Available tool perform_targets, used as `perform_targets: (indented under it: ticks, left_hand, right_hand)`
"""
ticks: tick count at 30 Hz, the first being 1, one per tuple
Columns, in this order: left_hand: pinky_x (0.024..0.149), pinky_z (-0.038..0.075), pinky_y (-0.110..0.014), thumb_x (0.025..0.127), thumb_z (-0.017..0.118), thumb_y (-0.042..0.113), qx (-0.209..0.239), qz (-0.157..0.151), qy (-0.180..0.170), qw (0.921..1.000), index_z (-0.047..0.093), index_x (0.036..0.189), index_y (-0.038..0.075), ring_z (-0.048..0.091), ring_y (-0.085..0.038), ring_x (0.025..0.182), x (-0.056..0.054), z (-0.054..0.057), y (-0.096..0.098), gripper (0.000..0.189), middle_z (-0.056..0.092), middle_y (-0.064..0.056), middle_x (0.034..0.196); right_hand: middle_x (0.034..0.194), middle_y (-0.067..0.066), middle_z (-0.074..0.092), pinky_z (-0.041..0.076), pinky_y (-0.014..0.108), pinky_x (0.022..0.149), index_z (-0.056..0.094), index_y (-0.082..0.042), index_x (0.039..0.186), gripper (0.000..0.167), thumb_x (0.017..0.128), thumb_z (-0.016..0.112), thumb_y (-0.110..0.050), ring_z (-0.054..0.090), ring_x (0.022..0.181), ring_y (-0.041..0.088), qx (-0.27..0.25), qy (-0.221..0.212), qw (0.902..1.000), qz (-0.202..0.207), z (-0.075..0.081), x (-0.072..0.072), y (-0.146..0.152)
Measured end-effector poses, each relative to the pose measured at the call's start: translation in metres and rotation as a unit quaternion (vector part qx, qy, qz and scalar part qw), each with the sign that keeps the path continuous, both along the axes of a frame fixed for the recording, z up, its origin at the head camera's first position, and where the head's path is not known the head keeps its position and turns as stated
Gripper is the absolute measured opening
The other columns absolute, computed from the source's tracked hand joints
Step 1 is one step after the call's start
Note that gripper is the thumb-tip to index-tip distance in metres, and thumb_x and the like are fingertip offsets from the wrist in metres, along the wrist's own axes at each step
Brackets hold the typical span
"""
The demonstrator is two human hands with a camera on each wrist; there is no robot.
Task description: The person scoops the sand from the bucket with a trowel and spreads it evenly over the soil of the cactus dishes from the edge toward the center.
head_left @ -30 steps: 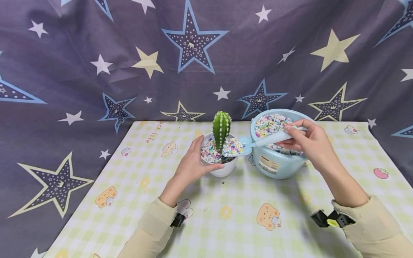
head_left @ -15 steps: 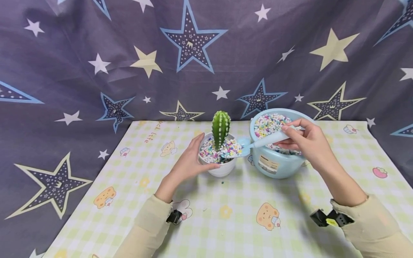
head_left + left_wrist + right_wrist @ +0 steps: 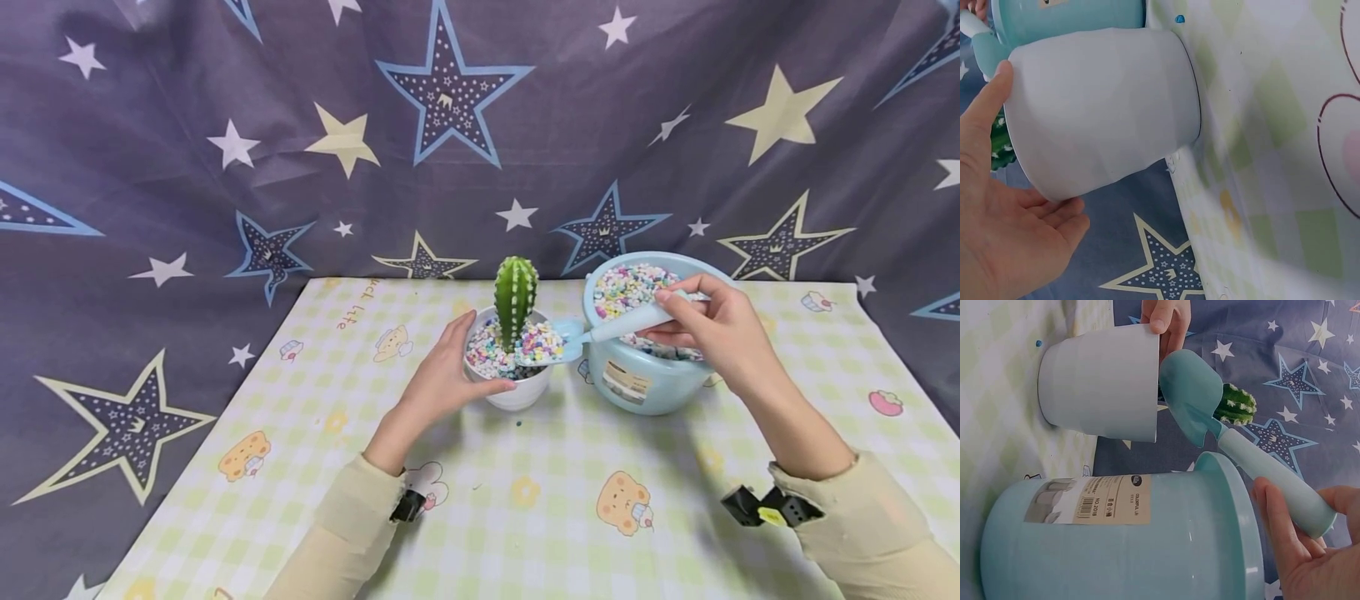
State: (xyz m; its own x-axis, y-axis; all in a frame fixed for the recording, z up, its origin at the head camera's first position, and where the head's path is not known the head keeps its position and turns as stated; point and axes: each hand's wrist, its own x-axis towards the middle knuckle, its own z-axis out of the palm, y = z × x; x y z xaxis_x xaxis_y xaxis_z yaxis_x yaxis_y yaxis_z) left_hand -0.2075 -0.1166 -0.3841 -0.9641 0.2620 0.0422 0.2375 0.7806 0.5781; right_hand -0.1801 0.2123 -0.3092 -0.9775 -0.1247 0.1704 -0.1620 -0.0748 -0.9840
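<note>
A small green cactus (image 3: 515,302) stands upright in a white flowerpot (image 3: 517,395) among colored pebbles (image 3: 491,357). My left hand (image 3: 442,371) grips the pot at its left side, thumb along the near rim and fingers around the far side. With its thumb and fingers, my right hand (image 3: 723,329) pinches the handle of a light blue trowel (image 3: 633,320). The trowel's blade, loaded with pebbles, reaches over the pot's right rim, close to the cactus stem. Its underside and handle show in the right wrist view, where the trowel (image 3: 1192,387) slants above the pot (image 3: 1104,384).
Right of the pot stands a light blue bucket (image 3: 637,392) holding many colored pebbles (image 3: 630,292), beneath the trowel handle. One blue pebble (image 3: 518,423) lies on the checked tablecloth (image 3: 555,533). A dark star-patterned cloth (image 3: 300,75) hangs behind the table.
Hands, trowel and pot hold nearly the same positions, with the loaded blade still over the pot. Only a slight shift of the left hand and the head view shows.
</note>
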Motion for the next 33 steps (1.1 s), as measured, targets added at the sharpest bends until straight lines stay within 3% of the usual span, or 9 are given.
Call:
perform_targets:
  ticks: [33]
  left_hand:
    - [0.117,0.040,-0.052,0.070,0.078,0.068,-0.022,0.042,0.005,0.9989,0.015,0.161,0.011,0.036,-0.034,0.147,0.011,0.003,0.010,0.124,0.020,-0.007,0.167]
  right_hand:
    - [0.077,-0.003,0.077,0.062,0.024,0.066,0.055,-0.006,0.100,0.005,0.099,0.059,-0.008,0.075,0.067,0.012,0.025,0.023,0.9994,-0.001,0.000,0.001,-0.005]
